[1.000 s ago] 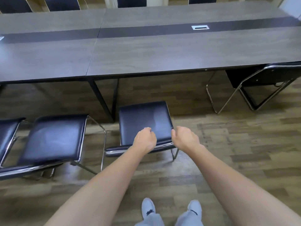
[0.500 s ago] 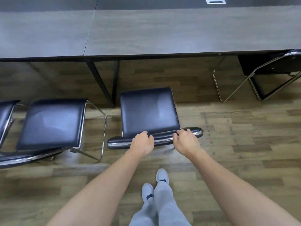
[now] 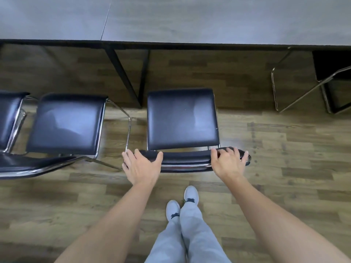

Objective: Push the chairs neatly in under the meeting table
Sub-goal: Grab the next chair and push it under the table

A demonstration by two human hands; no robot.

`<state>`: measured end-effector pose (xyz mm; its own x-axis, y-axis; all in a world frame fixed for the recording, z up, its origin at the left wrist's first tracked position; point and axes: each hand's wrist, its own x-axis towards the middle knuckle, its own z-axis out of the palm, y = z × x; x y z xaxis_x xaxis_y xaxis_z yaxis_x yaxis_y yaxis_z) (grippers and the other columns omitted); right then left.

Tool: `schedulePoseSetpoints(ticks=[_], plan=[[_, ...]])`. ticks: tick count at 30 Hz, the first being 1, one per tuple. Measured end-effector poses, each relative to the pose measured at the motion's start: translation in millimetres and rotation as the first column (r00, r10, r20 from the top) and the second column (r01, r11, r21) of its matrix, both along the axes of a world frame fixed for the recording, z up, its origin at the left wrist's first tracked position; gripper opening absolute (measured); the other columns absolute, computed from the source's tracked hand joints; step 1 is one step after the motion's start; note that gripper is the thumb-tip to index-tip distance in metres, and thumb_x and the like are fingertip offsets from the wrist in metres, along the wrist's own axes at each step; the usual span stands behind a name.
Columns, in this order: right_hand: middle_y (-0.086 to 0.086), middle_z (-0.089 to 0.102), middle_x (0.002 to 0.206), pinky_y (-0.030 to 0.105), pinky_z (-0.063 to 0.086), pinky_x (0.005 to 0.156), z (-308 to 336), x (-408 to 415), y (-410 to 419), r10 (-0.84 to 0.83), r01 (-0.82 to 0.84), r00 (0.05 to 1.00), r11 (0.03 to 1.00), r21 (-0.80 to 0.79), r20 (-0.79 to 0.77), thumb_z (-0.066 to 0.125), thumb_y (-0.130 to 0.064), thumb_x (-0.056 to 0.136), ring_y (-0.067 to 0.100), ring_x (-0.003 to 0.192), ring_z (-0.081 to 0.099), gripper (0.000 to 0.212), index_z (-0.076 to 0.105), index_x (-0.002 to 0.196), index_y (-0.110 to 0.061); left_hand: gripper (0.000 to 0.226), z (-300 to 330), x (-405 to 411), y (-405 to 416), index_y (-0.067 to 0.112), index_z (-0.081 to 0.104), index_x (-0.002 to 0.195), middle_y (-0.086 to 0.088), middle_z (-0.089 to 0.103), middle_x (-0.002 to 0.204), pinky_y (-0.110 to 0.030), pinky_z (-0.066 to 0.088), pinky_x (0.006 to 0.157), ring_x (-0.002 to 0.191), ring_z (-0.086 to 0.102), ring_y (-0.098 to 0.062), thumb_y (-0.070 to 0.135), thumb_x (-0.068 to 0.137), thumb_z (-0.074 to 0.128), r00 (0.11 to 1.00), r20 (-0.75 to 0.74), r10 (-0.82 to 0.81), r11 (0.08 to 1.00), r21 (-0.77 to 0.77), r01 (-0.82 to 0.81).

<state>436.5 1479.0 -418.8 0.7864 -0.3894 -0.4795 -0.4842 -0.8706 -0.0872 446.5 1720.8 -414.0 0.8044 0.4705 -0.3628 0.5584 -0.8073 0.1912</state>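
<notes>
Black padded chrome-frame chair (image 3: 182, 118): my left hand (image 3: 141, 166) and right hand (image 3: 228, 164) grip its backrest. Risk: black table leg (image 3: 123, 73) at 11 o'clock snags the frame if I push skewed.

Both bare forearms reach forward. The left hand (image 3: 141, 166) and right hand (image 3: 228, 162) curl their fingers over a black padded chair backrest (image 3: 185, 158).

Bare forearms lead to the left hand (image 3: 141, 168) and right hand (image 3: 228, 164); below them, light grey trousers (image 3: 182, 238) and white sneakers (image 3: 172, 208).
</notes>
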Motion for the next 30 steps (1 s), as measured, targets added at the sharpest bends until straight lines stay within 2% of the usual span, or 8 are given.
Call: schedulePoseSetpoints(ticks=[2,4,7,9,11,15,22,30], plan=[[0.006,0.041,0.148,0.055,0.002,0.116,-2,3,-6,-0.088,0.087,0.996,0.996,-0.032,-0.005,0.027,-0.051,0.097,0.024,0.145,0.016,0.054,0.061,0.128,-0.023,0.111,2,1,0,0.007,0.014,0.156,-0.020,-0.002,0.164,-0.048,0.015,0.121,0.152,0.001,-0.033,0.068,0.078,0.064,0.966,-0.006,0.257,0.959,-0.123,-0.256],[0.014,0.025,0.155,0.051,0.013,0.116,1,7,-14,-0.284,0.284,0.959,0.959,-0.001,0.019,0.042,-0.052,0.092,0.029,0.146,0.013,0.060,0.050,0.137,-0.013,0.119,2,4,-3,0.010,0.002,0.157,-0.021,-0.007,0.163,-0.049,0.023,0.118,0.149,0.013,-0.038,0.058,0.076,0.073,0.831,-0.067,0.552,0.789,-0.279,-0.547],[0.023,0.028,0.148,0.048,0.036,0.105,1,11,-27,-0.724,0.708,0.690,0.669,0.228,-0.018,0.065,-0.047,0.081,0.040,0.134,0.035,0.081,0.032,0.139,-0.001,0.111,3,9,-8,0.013,0.012,0.151,-0.017,0.033,0.149,-0.045,0.046,0.101,0.110,0.054,-0.037,0.046,0.071,0.081,0.544,-0.187,0.818,0.408,-0.477,-0.779],[0.024,0.043,0.136,0.050,0.045,0.098,-1,14,-28,-0.843,0.801,0.536,0.493,0.341,-0.040,0.072,-0.045,0.072,0.042,0.123,0.048,0.087,0.031,0.135,-0.002,0.095,3,12,-11,0.013,0.023,0.143,-0.011,0.048,0.126,-0.041,0.056,0.083,0.091,0.054,-0.031,0.038,0.072,0.081,0.461,-0.219,0.860,0.279,-0.555,-0.784],[0.024,0.050,0.131,0.047,0.045,0.099,-2,17,-28,-0.877,0.818,0.480,0.443,0.367,-0.009,0.073,-0.039,0.073,0.041,0.122,0.051,0.082,0.034,0.134,-0.001,0.086,1,13,-12,0.012,0.029,0.139,-0.008,0.045,0.115,-0.039,0.057,0.075,0.092,0.053,-0.031,0.035,0.074,0.080,0.446,-0.214,0.869,0.262,-0.566,-0.782],[0.025,0.050,0.135,0.040,0.036,0.104,-3,18,-25,-0.898,0.822,0.435,0.427,0.376,0.069,0.069,-0.028,0.083,0.038,0.125,0.048,0.074,0.034,0.142,-0.003,0.082,-4,15,-11,0.011,0.030,0.136,-0.008,0.048,0.108,-0.044,0.058,0.083,0.093,0.058,-0.034,0.036,0.075,0.079,0.464,-0.166,0.870,0.309,-0.548,-0.777],[0.024,0.049,0.133,0.044,0.035,0.104,-1,18,-15,-0.887,0.805,0.433,0.460,0.374,0.159,0.062,-0.025,0.086,0.043,0.119,0.050,0.057,0.043,0.138,-0.013,0.086,-11,17,-10,0.013,0.026,0.140,-0.005,0.048,0.098,-0.051,0.056,0.088,0.091,0.058,-0.033,0.037,0.075,0.075,0.477,-0.114,0.872,0.361,-0.509,-0.781],[0.023,0.051,0.128,0.047,0.038,0.101,-2,18,-14,-0.879,0.796,0.445,0.476,0.374,0.172,0.061,-0.024,0.086,0.045,0.112,0.054,0.048,0.049,0.132,-0.013,0.092,-12,18,-9,0.016,0.024,0.144,-0.006,0.048,0.103,-0.051,0.055,0.090,0.099,0.061,-0.036,0.038,0.073,0.078,0.473,-0.122,0.873,0.358,-0.497,-0.790]])
